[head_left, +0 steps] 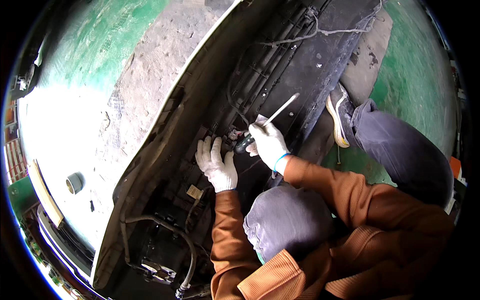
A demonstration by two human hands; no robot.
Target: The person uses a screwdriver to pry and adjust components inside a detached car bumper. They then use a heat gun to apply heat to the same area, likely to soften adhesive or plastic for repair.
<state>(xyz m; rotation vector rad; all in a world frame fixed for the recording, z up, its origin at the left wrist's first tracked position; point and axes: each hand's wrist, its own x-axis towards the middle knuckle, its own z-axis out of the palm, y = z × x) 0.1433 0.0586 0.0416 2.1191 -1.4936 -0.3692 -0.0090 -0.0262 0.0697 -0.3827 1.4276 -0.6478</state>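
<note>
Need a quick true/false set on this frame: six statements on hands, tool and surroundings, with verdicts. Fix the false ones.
1. The right hand holds a screwdriver. True.
2. The left hand is gloved in white. True.
3. The screwdriver points at the left hand. False: it points away, toward the picture's upper right.
4. A grey cable crosses the upper part of the black panel. True.
5. Both sleeves are blue. False: the ribbed sleeves are orange-brown.
6. A short tube lies at the picture's right edge. False: the short grey tube lies at the left.
</note>
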